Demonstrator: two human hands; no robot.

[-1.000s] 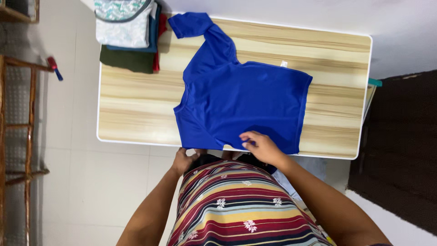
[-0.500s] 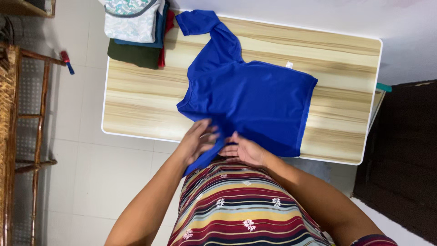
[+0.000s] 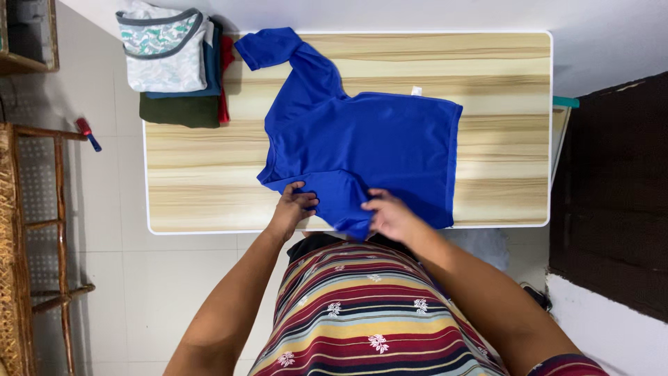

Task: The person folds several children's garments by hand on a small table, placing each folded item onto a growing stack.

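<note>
The near sleeve of the blue shirt [image 3: 362,143] lay folded under both hands, so its end was hidden. The left hand [image 3: 292,209] had its fingertips tucked beneath the cloth, and the right hand [image 3: 391,217] covered the hem corner. The folded clothes stack [image 3: 175,66] showed only edges of its lower pieces. The wooden chair [image 3: 35,237] was cut off at the left.

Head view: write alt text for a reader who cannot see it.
Both hands, left hand and right hand, fold the near sleeve of a blue T-shirt spread on a wooden table. A stack of folded clothes sits at the table's far left corner.
</note>
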